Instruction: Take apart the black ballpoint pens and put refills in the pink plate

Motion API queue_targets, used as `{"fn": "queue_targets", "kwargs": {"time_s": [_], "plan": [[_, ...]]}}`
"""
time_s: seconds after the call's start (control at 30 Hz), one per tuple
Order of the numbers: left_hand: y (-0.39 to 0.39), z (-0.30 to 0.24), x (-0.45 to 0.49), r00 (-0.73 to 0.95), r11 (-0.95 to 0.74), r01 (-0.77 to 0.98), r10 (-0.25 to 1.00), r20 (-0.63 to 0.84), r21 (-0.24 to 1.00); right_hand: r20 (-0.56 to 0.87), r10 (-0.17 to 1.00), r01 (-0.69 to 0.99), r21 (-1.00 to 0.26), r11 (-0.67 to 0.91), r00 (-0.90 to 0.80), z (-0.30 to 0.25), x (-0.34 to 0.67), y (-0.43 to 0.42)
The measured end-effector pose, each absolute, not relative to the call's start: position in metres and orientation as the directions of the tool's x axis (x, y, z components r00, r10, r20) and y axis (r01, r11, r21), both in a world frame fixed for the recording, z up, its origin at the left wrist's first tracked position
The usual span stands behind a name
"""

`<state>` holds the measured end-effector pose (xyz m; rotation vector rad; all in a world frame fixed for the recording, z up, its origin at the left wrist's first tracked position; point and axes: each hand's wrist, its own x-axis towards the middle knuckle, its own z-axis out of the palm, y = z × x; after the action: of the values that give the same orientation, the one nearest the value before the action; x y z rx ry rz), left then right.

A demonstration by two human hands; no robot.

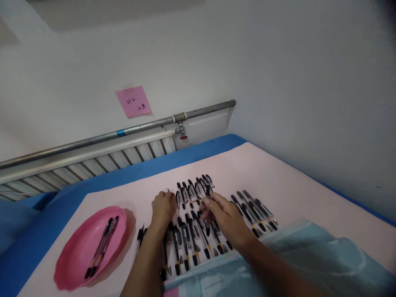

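My right hand point(224, 212) pinches a black-and-clear pen point(208, 190) upright between thumb and fingers, above the rows of pens. My left hand point(163, 208) is closed beside the left end of the back row. A small thin tip pokes out above its fingers, too small for me to name. Between and in front of my hands lie capless-looking pen barrels, black caps and small metallic tips point(186, 264). The back row point(190, 194) holds black caps and short pen parts. More clear barrels point(253, 212) lie right of my right hand.
A pink scalloped bowl point(66, 255) with two pens in it stands at the left. Pale pink paper point(262, 173) covers the blue surface point(213, 144). Behind are a radiator point(133, 154), a metal pipe point(148, 126) and a pink note point(133, 102). Light-blue cloth point(318, 251) lies at the near edge.
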<state>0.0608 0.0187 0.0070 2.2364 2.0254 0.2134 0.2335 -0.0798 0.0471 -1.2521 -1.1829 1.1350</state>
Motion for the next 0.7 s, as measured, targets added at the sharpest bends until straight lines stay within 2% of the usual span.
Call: {"fn": "queue_targets", "kwargs": {"time_s": [0.23,0.37,0.53,0.7], "plan": [[0.015,0.013,0.053,-0.114,0.104,0.973,0.993,0.037,0.206,0.053,0.997,0.125,-0.991,0.045,0.059,0.045,0.234,-0.080],[0.015,0.014,0.049,-0.148,0.160,0.959,0.987,-0.068,0.235,0.061,0.997,0.167,-0.984,0.053,0.046,0.045,0.233,-0.082],[0.018,0.013,0.046,-0.161,0.186,0.913,0.982,-0.099,0.364,0.082,0.995,0.214,-0.974,0.070,0.048,0.048,0.233,-0.083],[0.018,0.026,0.038,-0.180,0.186,0.785,0.981,-0.070,0.591,0.083,0.995,0.230,-0.971,0.069,0.053,0.050,0.231,-0.082]]}}
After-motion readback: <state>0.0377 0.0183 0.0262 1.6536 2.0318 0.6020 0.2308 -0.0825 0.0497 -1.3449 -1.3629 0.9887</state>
